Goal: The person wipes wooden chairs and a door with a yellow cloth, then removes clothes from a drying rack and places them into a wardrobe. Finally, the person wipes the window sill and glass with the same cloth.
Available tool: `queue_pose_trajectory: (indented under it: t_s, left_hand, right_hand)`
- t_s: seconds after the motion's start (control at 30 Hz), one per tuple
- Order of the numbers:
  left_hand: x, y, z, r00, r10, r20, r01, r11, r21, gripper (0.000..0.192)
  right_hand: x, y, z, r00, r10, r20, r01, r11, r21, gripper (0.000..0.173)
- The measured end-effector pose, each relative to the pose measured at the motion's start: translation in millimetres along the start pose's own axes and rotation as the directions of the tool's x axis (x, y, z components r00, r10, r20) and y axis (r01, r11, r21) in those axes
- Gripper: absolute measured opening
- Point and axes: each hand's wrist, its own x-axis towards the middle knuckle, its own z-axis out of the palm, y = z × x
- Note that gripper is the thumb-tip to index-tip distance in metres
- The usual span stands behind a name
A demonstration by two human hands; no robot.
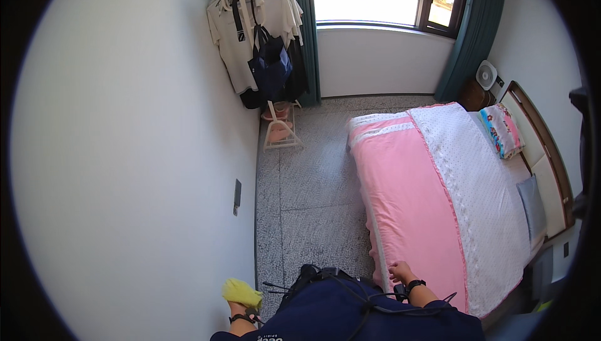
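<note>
A yellow cloth (242, 293) covers most of my left hand (237, 304), low beside the white wall; the fingers are hidden by the cloth, which my hand holds. My right hand (399, 271) hangs over the near edge of the bed with its fingers loosely curled and nothing seen in it. Below it lies the pink and white quilt (413, 191). A dark band circles each wrist. Black cables run across the front of my dark blue shirt (324, 310).
A white coat stand (282, 141) bears shirts and a dark blue bag (271, 66). Pink shoes (280, 132) sit at its base. The bed's headboard (547, 153) is at the right, with a folded patterned blanket (502, 130), a grey pillow (532, 205) and a fan (487, 75) nearby.
</note>
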Motion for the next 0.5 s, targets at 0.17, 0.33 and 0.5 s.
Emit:
queue_pose_trajectory:
  t_s: [0.17, 0.33, 0.5]
  left_hand:
    - [114, 91, 52, 0.980, 0.184, 0.078, -0.183, 0.983, -0.018, 0.033]
    - [182, 149, 119, 0.983, 0.180, 0.047, -0.178, 0.983, -0.032, 0.031]
    - [196, 166, 183, 0.998, 0.058, -0.028, -0.059, 0.997, -0.055, 0.031]
  right_hand:
    - [36, -95, -6, 0.995, -0.097, -0.002, 0.096, 0.992, 0.086, 0.028]
    - [103, -187, -16, 0.982, -0.183, 0.048, 0.174, 0.973, 0.149, 0.029]
    - [212, -234, -41, 0.983, -0.136, 0.124, 0.119, 0.984, 0.136, 0.026]
